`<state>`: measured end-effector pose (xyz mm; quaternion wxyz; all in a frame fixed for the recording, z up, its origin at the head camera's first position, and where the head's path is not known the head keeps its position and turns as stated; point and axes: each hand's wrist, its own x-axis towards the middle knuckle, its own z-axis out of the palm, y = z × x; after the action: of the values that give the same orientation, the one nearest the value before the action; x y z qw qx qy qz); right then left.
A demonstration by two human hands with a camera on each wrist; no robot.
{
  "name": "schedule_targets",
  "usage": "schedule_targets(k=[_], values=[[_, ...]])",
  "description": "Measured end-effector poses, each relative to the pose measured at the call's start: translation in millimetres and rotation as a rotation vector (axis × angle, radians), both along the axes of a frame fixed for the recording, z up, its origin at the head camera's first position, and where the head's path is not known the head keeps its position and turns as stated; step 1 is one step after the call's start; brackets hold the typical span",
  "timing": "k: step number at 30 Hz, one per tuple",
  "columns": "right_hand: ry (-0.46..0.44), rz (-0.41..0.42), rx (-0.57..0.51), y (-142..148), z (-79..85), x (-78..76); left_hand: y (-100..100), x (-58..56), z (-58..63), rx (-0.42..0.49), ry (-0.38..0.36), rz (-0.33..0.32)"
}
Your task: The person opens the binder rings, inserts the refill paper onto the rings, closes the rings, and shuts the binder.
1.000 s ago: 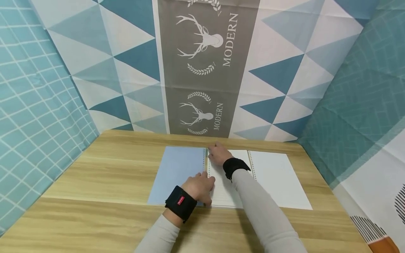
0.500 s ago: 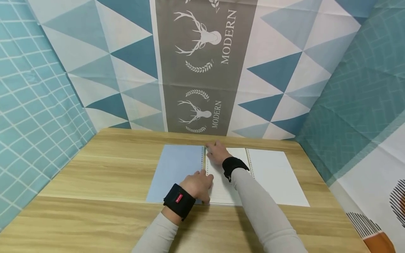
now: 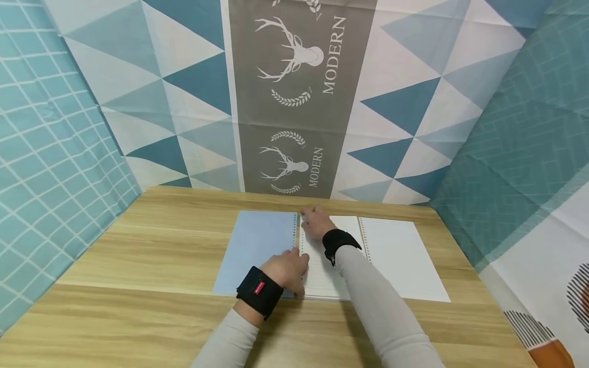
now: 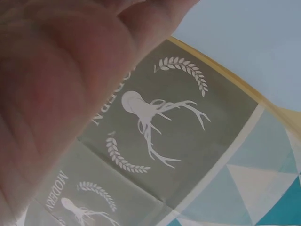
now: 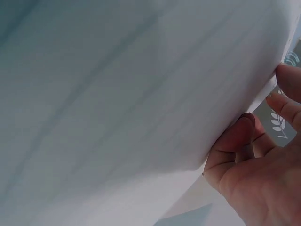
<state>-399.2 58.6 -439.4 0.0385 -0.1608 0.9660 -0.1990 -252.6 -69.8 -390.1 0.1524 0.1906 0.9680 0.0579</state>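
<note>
Three punched sheets or stacks lie side by side on the table: a pale blue cover (image 3: 255,245), a stack of lined white paper (image 3: 324,276) in the middle, and a plain white sheet (image 3: 405,255) at right. My left hand (image 3: 286,271) rests at the near part of the lined paper's punched left edge, fingers spread, thumb by its near corner. At the far left corner of that paper, my right hand (image 3: 318,225) touches the punched edge with bent fingertips. The right wrist view shows thumb and fingertips against the lined paper (image 5: 141,103), a gap between them.
The wooden table (image 3: 152,266) extends to the left of the sheets and in front of them. A patterned cloth (image 3: 290,102) with deer prints hangs at the back. Teal cloths border both sides. A black band (image 3: 261,293) wraps the left wrist, another band (image 3: 340,244) the right.
The head view has tilted and shifted slightly. Both hands stay at the lined paper's punched edge, and the sheets keep their places.
</note>
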Motion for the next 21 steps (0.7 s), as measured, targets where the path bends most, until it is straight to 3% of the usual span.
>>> schedule_targets(k=[5, 10, 21], values=[[-0.021, -0.006, -0.036, -0.5, 0.9, -0.1, -9.3, -4.1, -1.4, 0.064, -0.034, -0.021], [-0.035, 0.001, -0.036, -2.0, 4.2, 2.2, -16.0, -7.3, -2.3, 0.122, -0.023, -0.012], [-0.025, 0.022, -0.044, 1.0, 3.4, 5.4, -14.9, -5.9, 0.5, 0.106, -0.028, -0.003]])
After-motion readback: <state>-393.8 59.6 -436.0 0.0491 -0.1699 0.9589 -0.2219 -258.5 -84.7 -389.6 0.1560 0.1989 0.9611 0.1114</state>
